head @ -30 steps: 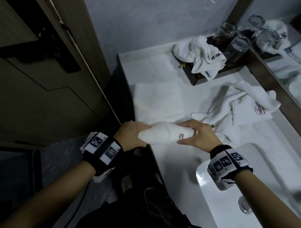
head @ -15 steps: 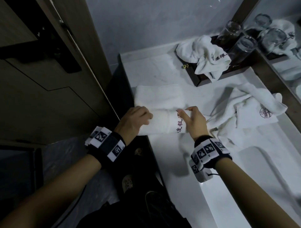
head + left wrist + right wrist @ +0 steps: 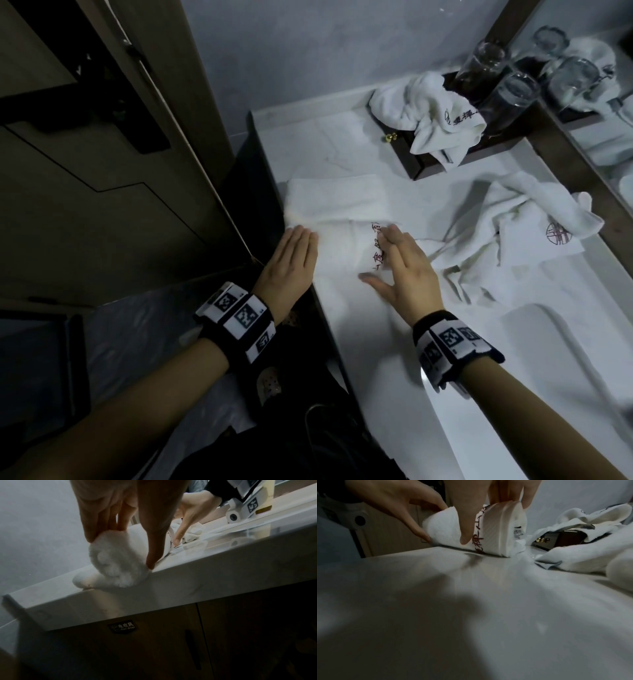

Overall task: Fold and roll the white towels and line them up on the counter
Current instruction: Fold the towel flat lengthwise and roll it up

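Note:
A white towel roll [image 3: 342,246] with red lettering lies near the counter's left edge; its flat, unrolled part [image 3: 335,195] stretches away behind it. My left hand [image 3: 291,255] presses flat on the roll's left end, fingers straight. My right hand [image 3: 404,263] presses flat on the right end, over the lettering. The left wrist view shows the roll's fluffy end [image 3: 116,563] under my fingers [image 3: 102,516]. In the right wrist view the roll [image 3: 496,531] sits beneath my fingers, thumb [image 3: 465,527] in front.
A crumpled white towel [image 3: 513,233] lies to the right of the roll. Another towel [image 3: 428,113] drapes over a dark tray [image 3: 431,164] with glasses [image 3: 510,99] at the back. A white basin [image 3: 548,377] is at front right, a door [image 3: 102,171] on the left.
The roll has travelled away from the front edge along the towel and grown thicker. Both hands went from curled round it to lying flat on top.

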Demonstrator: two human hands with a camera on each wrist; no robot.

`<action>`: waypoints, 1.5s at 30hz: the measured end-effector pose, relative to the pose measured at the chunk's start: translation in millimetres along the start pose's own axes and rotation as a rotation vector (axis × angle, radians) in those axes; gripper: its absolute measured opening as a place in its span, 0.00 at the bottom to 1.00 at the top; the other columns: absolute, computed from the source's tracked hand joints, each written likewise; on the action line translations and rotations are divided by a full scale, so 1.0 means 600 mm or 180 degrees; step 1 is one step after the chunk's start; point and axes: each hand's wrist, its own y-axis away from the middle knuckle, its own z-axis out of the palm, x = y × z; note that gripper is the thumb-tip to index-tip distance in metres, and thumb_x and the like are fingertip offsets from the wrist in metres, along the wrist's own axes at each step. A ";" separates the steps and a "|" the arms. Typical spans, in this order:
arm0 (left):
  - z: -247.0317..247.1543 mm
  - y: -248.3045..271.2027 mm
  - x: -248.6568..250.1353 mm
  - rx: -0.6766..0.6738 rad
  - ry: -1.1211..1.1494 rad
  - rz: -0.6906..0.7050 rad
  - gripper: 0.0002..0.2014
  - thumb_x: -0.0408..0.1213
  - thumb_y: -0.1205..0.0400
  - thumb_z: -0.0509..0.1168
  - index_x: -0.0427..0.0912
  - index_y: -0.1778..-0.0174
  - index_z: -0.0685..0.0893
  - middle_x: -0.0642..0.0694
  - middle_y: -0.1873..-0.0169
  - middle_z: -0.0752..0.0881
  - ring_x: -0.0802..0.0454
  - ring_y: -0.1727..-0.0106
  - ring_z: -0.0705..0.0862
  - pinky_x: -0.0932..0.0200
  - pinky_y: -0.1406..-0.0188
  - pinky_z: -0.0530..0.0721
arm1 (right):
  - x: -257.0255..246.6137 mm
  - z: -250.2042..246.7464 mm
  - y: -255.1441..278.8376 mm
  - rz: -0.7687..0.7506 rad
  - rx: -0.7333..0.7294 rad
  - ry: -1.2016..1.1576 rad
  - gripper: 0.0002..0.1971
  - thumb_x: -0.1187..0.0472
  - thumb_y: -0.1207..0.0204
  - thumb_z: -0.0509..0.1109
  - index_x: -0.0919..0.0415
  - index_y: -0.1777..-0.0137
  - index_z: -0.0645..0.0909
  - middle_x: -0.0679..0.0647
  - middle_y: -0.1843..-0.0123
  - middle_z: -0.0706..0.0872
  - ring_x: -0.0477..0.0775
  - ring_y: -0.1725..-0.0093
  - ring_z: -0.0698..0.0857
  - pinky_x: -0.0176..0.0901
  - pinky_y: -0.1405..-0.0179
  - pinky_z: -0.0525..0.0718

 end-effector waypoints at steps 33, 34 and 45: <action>0.035 -0.237 -0.067 -0.0805 0.4777 -0.2792 0.16 0.39 0.19 0.61 0.45 0.41 0.61 0.41 0.43 0.78 0.46 0.40 0.79 0.46 0.39 0.80 | 0.051 0.009 -0.244 0.2091 -0.1130 -0.1838 0.31 0.25 0.41 0.67 0.53 0.74 0.65 0.45 0.75 0.72 0.49 0.72 0.73 0.41 0.72 0.66; 0.035 -0.239 -0.064 -0.0683 0.4952 -0.2791 0.16 0.39 0.18 0.60 0.47 0.39 0.61 0.43 0.44 0.79 0.49 0.42 0.80 0.47 0.42 0.81 | 0.053 0.007 -0.246 0.2123 -0.1213 -0.1987 0.30 0.25 0.41 0.67 0.54 0.72 0.66 0.45 0.73 0.73 0.48 0.71 0.73 0.40 0.72 0.66; 0.038 -0.263 -0.078 -0.1201 0.6640 -0.2637 0.30 0.54 0.32 0.74 0.43 0.36 0.81 0.38 0.44 0.88 0.42 0.41 0.86 0.52 0.51 0.86 | 0.033 -0.010 -0.242 0.2436 -0.1068 -0.4738 0.19 0.49 0.31 0.73 0.58 0.44 0.82 0.57 0.47 0.90 0.57 0.47 0.88 0.48 0.51 0.88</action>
